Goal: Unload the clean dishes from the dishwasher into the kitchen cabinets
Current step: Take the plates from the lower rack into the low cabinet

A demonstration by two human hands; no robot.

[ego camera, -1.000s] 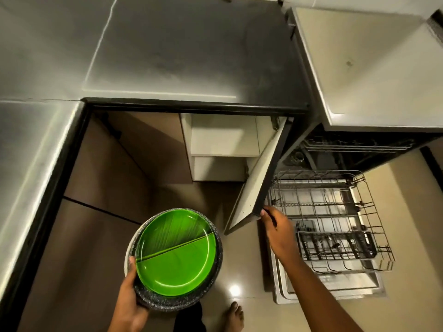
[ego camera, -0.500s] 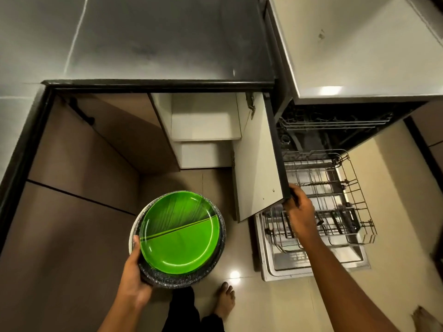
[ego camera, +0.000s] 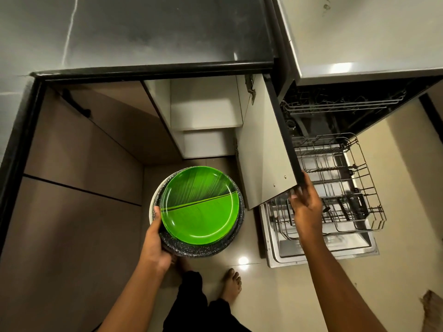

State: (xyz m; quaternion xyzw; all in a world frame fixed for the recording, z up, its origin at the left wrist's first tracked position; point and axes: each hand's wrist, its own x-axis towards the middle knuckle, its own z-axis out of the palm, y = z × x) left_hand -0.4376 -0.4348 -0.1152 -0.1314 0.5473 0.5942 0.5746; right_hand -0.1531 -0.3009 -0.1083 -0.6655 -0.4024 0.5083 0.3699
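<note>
1. The left hand (ego camera: 157, 238) is clamped on a stack of plates (ego camera: 199, 212), thumb hooked over the near-left rim and fingers hidden underneath. The stack hangs in the air over the floor, just in front of the open cabinet and well apart from the dishwasher.
2. The right hand (ego camera: 305, 207) grips the lower corner of the cabinet door (ego camera: 263, 149), fingers curled round its dark edge.
3. What worries me first is the one-handed hold: the whole stack rests on one hand at one side. If that hand tilts, the green plate (ego camera: 200, 207) on top looks glossy enough to slide off.
4. Second worry: the door stands right beside the pulled-out lower rack (ego camera: 335, 185). Swung wider, I judge it would knock the wire frame; let go, it might drift back toward the plates.
5. Bare feet stand directly below the stack, so a dropped plate would land close to them on hard floor tiles (ego camera: 251, 283).
6. Materials: the green plate is smooth and shiny, round, printed like a banana leaf with a rib across it. Beneath it sits a dark speckled plate (ego camera: 203, 250) with a raised rim, and a pale rim peeks out at the left.
7. The cabinet shelves (ego camera: 203, 104) are flat, matte and white. The rack is thin coated wire. The surface (ego camera: 143, 29) above is dark polished stone with a rounded edge.
</note>
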